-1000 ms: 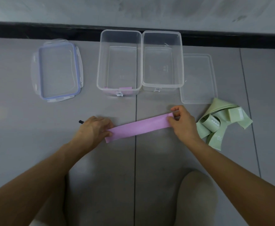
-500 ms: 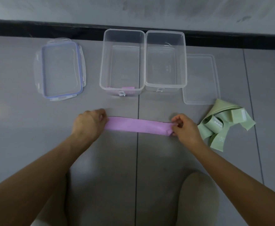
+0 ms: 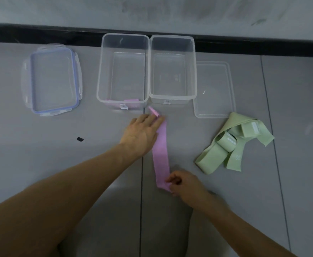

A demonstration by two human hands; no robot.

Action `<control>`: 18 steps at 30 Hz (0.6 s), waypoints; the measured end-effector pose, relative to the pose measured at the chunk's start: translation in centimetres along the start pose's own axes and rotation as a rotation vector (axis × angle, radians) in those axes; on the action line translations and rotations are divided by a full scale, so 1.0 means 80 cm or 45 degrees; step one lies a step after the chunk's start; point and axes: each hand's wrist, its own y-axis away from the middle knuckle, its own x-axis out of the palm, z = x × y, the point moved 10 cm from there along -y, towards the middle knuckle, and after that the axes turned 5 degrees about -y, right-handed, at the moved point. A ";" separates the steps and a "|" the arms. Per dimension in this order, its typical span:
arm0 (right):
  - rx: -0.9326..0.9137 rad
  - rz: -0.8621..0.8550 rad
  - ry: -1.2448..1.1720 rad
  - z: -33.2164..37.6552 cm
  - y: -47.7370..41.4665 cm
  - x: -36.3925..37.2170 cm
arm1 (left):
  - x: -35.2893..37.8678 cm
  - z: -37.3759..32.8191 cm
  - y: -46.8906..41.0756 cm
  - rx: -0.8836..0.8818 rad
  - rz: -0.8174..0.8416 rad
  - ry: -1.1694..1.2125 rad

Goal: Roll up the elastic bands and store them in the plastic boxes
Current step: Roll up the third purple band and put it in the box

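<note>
left hand (image 3: 142, 134) presses the pink band (image 3: 160, 154), right hand (image 3: 185, 184) pinches its near end.

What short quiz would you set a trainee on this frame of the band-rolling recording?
1. True or false: the green bands lie on the floor, outside both plastic boxes.
2. How does the right hand hold the pink band? A: pinches its near end; B: presses it flat; C: does not touch it.
3. Fill in: the blue-sealed lid lies to the ___ of both boxes.
Key: 1 true; 2 A; 3 left.
</note>
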 end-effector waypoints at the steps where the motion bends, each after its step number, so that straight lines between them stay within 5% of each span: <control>1: -0.061 -0.020 0.057 0.004 0.005 0.008 | 0.007 -0.010 -0.005 0.055 0.031 -0.034; 5: -0.308 -0.183 0.209 0.024 0.026 0.025 | 0.041 -0.029 -0.009 0.142 0.174 -0.135; 9: -0.421 -0.126 0.431 0.022 0.037 0.048 | 0.057 -0.025 0.016 0.085 0.256 -0.137; 18: -0.704 -0.145 0.727 0.035 0.063 0.061 | 0.067 -0.084 0.161 0.280 -0.048 0.140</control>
